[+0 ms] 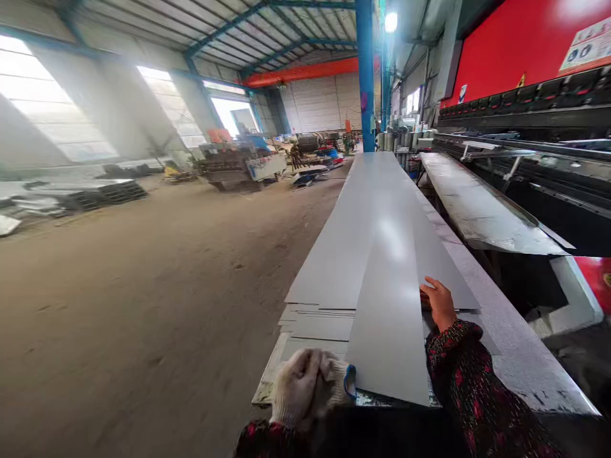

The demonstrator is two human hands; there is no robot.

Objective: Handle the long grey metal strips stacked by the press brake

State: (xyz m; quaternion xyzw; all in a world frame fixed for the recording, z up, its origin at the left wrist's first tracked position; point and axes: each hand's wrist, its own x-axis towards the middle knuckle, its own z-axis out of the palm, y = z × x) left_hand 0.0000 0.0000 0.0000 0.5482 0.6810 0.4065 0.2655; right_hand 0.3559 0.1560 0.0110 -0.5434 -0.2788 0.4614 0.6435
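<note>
My left hand, in a white knitted glove, is closed at the near end of the table. It grips a second white glove with a blue-edged cuff. My right hand is bare, its fingers apart, at the right edge of a narrow grey metal sheet. Part of its fingers is hidden, and I cannot tell whether they touch that edge. The narrow sheet lies lengthwise on top of a stack of wider grey metal sheets, whose near ends are uneven.
The stack rests on a long table running away from me. To the right stands a large red machine with a metal sheet before it. A blue post rises at the far end. Bare floor stretches along the left.
</note>
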